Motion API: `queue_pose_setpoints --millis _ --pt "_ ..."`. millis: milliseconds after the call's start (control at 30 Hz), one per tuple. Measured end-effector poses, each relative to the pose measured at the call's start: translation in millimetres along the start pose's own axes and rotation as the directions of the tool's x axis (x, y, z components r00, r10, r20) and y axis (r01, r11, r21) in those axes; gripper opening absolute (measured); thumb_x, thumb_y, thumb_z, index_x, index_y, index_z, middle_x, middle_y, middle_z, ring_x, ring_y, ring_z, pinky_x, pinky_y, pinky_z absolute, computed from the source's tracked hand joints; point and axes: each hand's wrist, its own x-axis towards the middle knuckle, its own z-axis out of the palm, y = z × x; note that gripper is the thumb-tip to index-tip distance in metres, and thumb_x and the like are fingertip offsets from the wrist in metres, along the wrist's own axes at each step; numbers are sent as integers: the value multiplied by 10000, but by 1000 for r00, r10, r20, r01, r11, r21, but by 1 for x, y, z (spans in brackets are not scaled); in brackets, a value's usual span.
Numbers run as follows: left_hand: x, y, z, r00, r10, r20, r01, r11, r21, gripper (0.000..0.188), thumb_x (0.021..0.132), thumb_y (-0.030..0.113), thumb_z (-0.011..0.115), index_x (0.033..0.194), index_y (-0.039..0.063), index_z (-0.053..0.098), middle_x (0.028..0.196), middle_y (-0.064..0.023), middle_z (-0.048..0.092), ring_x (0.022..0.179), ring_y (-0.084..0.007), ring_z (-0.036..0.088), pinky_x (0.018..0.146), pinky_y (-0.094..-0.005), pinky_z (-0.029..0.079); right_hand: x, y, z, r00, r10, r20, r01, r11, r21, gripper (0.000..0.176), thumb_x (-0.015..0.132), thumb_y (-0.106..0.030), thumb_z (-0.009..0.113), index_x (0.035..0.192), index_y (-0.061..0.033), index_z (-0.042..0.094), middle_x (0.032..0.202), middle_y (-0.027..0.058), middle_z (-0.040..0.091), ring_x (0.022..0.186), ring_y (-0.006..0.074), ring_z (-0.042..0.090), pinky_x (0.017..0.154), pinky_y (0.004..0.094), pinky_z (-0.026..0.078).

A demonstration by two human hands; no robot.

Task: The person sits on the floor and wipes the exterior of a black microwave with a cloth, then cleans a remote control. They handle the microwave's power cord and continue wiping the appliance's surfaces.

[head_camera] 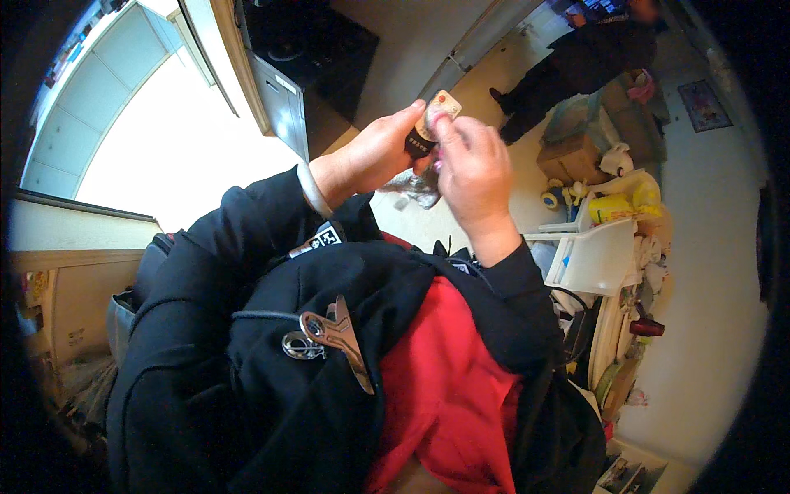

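My left hand (376,148), with a pale bangle (313,190) at the wrist, grips a remote control (444,102). The remote has a light face, a red button near its top, and a black lower part bearing writing. My right hand (476,176) is curled over the remote from the other side, its thumb against the face. Motion blur softens this hand, and a small pale pink patch shows at its fingertips. Whether it holds something there I cannot tell. Below both hands is a grey, patterned thing (423,185), partly hidden; its kind is unclear.
A person in dark clothes (580,62) stands at the upper right. Along the right are a cardboard box (571,159), white plastic furniture (598,259) and a yellow package (611,208). A grey cabinet door (281,102) and a bright white surface (191,142) lie left.
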Motion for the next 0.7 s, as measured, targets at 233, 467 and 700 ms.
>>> queue_pose_setpoints --millis 233,467,700 --pt "-2 4 -9 991 -73 113 94 977 -190 535 1119 450 280 1334 61 577 1067 -36 646 835 -146 540 744 -311 436 2 -2 7 999 -14 50 13 1000 7 355 815 -119 674 1168 -138 705 995 6 628 852 221 618 729 377 516" --pt "-4 9 -10 986 -155 -63 123 929 -348 542 1125 403 261 1409 23 524 1295 -113 634 1136 -226 620 1026 -396 472 -7 -5 1 977 -133 164 106 981 163 424 722 -68 737 1136 -157 722 1013 14 643 870 232 619 744 376 511" --pt "-5 5 -16 988 -156 -18 146 952 -269 570 1126 401 250 1436 -9 495 1338 -133 619 1162 -239 621 1036 -401 475 -6 -6 9 986 -113 126 92 983 162 395 745 -67 719 1131 -147 724 1002 21 644 851 235 617 735 372 507"
